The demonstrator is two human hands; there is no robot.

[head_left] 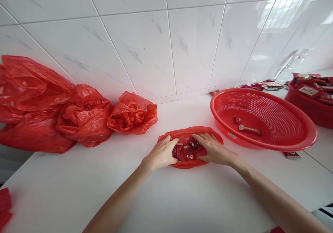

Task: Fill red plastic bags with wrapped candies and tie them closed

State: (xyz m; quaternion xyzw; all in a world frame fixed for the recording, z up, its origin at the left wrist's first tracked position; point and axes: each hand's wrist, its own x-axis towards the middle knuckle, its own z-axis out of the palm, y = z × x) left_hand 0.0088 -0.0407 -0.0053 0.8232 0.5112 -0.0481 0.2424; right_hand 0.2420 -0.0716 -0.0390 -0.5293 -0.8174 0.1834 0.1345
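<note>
While red bag gapes — left hand spread; right hand spread (packets between)

Before you rose a wall of large, glossy white tiles, each faintly marked with grey veins like marble and parted by thin grout lines. Toward your upper right, the glaze carried a bright window reflection, crossed by narrow bars, and the tiles there shone more strongly than those on your left. A low strip ran along the foot of the wall, where it met the smooth white table before you. A dark seam cut across the tabletop at your right, and its left edge slanted off toward a dim area.
</note>
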